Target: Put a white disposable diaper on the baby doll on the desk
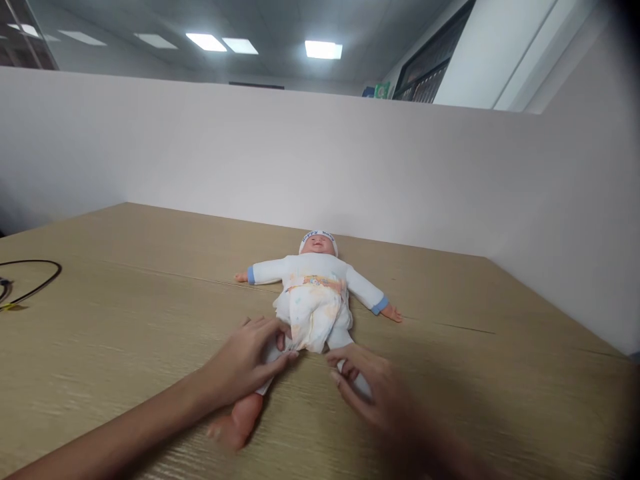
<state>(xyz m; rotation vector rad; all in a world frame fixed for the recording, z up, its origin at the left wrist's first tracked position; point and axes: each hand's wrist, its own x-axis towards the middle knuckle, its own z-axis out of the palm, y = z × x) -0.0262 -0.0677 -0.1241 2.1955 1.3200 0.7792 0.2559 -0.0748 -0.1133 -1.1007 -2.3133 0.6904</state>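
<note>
A baby doll (316,280) lies on its back on the wooden table (125,320), head toward the far wall and arms spread. It wears a white top, a white cap and a diaper (313,313). My left hand (245,363) grips the doll's white-clad leg just below the diaper, fingers curled round it; the bare foot (239,420) sticks out beneath my wrist. My right hand (367,387) is blurred by motion and covers the doll's other leg, with its fingers curled over it.
A black cable (35,283) loops on the table at the far left. A white partition wall (320,160) stands along the table's far and right edges.
</note>
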